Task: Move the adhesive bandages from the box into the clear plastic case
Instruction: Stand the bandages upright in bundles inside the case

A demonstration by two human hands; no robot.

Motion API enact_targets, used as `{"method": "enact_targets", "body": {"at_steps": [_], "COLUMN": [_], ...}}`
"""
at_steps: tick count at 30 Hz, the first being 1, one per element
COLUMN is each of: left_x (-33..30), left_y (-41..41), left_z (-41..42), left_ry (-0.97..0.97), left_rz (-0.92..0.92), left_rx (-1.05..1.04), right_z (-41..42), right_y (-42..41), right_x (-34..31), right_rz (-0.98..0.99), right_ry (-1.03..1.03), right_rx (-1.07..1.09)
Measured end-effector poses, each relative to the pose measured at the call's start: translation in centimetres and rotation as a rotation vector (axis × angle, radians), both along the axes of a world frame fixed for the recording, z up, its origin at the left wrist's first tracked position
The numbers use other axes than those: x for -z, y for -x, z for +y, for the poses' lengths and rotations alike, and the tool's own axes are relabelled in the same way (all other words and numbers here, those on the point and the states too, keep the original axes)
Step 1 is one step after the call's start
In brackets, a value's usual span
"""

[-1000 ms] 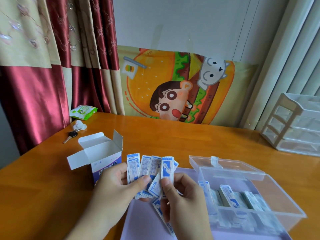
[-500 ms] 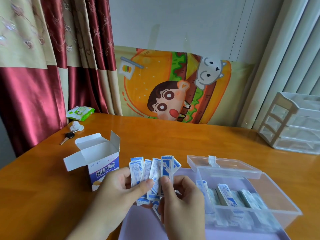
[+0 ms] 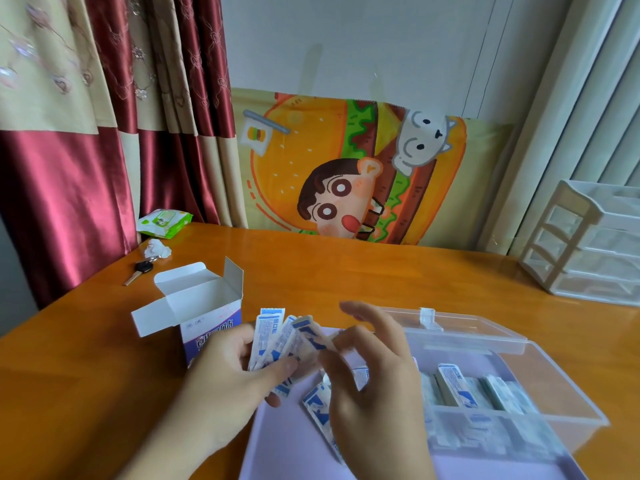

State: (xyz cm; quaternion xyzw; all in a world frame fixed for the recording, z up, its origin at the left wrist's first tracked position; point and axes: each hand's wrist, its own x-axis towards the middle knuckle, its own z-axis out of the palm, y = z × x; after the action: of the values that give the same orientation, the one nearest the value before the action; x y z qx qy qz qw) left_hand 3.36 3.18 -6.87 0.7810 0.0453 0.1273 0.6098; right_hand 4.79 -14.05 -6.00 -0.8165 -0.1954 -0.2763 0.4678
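My left hand [image 3: 225, 379] grips a fanned bunch of white-and-blue wrapped adhesive bandages [image 3: 273, 337] just right of the open white-and-purple bandage box [image 3: 204, 313]. My right hand [image 3: 374, 375] pinches one bandage at the right side of that bunch with thumb and forefinger, its other fingers spread. More bandages hang under the right hand [image 3: 317, 407]. The clear plastic case [image 3: 540, 382] stands open to the right on a lilac mat [image 3: 287, 452], with several bandages [image 3: 457, 386] standing inside.
On the orange wooden table [image 3: 346, 271] lie a key [image 3: 138, 271], a crumpled white scrap [image 3: 156, 249] and a green wipes pack [image 3: 164, 221] at the far left. A white drawer unit [image 3: 588, 244] stands far right. Curtains and a cartoon cloth back the table.
The right hand has shifted up and right, spreading its fingers as it pulls a bandage off the side of the fan. The bunch in the left hand has tilted.
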Motion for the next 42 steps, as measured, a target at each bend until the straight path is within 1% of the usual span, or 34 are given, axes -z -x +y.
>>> {"method": "enact_targets", "body": {"at_steps": [3,7,9,14,17,21,22,27,32,37,42], "left_x": [0.0,-0.1,-0.2,-0.1,-0.2,0.1,0.1,0.5,0.8,0.9,0.8], "left_y": [0.1,0.0,0.0,0.0,-0.1,-0.1,0.0,0.3,0.1,0.4,0.5], "left_z": [0.0,0.1,0.1,-0.1,-0.2,-0.5,-0.7,-1.9,-1.8,-1.9,-2.3], "left_ry": [-0.006,0.063,0.093,0.121,0.167,0.231,0.243,0.228,0.161,0.148,0.176], "left_rz": [0.006,-0.027,-0.038,-0.068,-0.084,-0.082,-0.078,-0.100,-0.172,-0.163,-0.138], "left_rx": [0.031,-0.007,-0.024,-0.060,-0.104,-0.120,-0.112,-0.089,-0.201,-0.126,-0.083], "right_z": [0.2,0.2,0.2,0.3,0.1,0.2,0.2,0.5,0.6,0.6,0.7], "right_y": [-0.6,-0.4,0.1,1.0,1.2,1.4,1.4,1.6,1.5,1.7,1.7], "right_x": [0.6,0.7,0.5,-0.6,-1.1,-1.6,-1.7,-1.5,-1.3,-1.3,-0.7], "right_rz": [-0.043,0.019,0.098,0.366,0.493,0.674,0.694,0.734,0.741,0.745,0.730], "right_ry": [0.150,0.154,0.145,0.056,-0.060,-0.409,-0.462,-0.527,-0.564,-0.585,-0.542], "right_rx": [-0.010,0.018,-0.013,-0.122,-0.136,-0.151,-0.149,-0.131,-0.155,-0.201,-0.193]}}
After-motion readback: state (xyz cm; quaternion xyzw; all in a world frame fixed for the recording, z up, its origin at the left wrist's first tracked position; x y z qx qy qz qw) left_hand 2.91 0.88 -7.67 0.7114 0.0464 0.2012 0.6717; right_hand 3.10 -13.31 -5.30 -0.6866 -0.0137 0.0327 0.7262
